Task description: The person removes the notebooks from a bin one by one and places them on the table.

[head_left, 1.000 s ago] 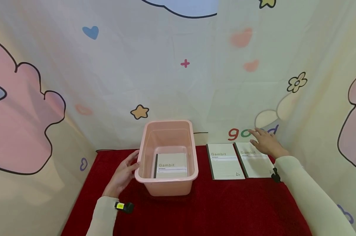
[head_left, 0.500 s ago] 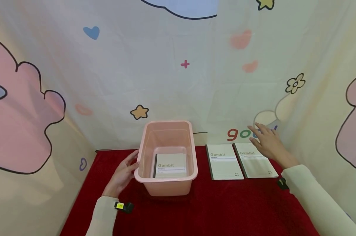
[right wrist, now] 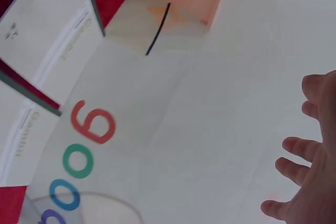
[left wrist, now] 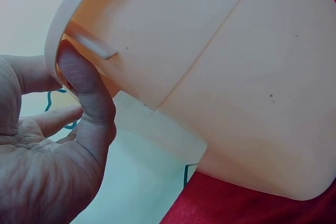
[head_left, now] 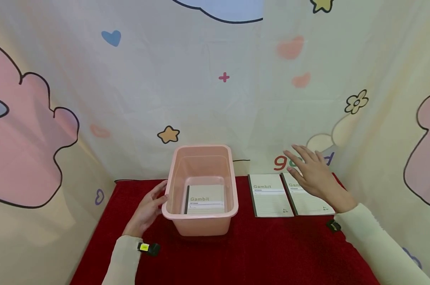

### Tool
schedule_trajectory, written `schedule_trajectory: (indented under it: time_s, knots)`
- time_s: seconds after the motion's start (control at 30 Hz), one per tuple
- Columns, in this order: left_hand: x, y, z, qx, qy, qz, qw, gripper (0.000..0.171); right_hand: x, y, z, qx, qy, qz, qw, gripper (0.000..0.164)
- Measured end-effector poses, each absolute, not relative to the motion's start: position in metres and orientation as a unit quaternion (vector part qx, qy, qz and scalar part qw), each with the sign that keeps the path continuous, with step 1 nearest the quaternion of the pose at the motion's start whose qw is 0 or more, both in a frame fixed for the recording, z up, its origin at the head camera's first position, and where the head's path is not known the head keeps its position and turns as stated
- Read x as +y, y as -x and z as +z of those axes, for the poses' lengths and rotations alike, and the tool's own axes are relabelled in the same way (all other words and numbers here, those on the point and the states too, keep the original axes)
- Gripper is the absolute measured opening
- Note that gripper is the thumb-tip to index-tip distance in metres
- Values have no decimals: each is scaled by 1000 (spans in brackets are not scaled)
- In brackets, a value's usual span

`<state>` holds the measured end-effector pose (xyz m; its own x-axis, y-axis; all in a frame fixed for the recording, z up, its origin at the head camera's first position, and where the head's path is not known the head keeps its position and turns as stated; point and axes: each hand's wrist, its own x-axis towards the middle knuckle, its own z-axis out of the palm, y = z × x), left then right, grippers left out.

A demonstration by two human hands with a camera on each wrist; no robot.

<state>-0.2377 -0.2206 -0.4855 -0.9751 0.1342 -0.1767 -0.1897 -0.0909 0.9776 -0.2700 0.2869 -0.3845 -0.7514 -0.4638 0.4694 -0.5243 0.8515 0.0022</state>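
A pink plastic basin (head_left: 209,226) stands on the red cloth, with a white "Gambit" notebook (head_left: 206,194) lying inside it. At its left side my left hand (head_left: 145,211) holds the rim; in the left wrist view the thumb (left wrist: 84,77) is tucked under the rim (left wrist: 55,35). Two more "Gambit" notebooks lie side by side to the right, the left one (head_left: 271,200) and the right one (head_left: 309,204). Above the right one hovers my right hand (head_left: 316,176), fingers spread and holding nothing. It covers part of that notebook's top.
A pale printed curtain (head_left: 200,99) hangs close behind the basin and the notebooks, and wraps around both sides. Red cloth (head_left: 272,253) covers the table in front.
My right hand first drew back slightly to the right, then rose and shifted left over the right notebook. The left hand, basin and notebooks have stayed put.
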Motion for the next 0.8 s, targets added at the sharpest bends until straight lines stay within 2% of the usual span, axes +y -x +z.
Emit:
schedule_trajectory:
  time_s: [0.27,0.8]
  knots:
    - [-220,238,-486,668,21,736,108,61,260,263,-370,-916,-298,75,256,54]
    - [-219,238,-486,669,21,735,104,62,183,265,-352,-887,-362,116,261,54]
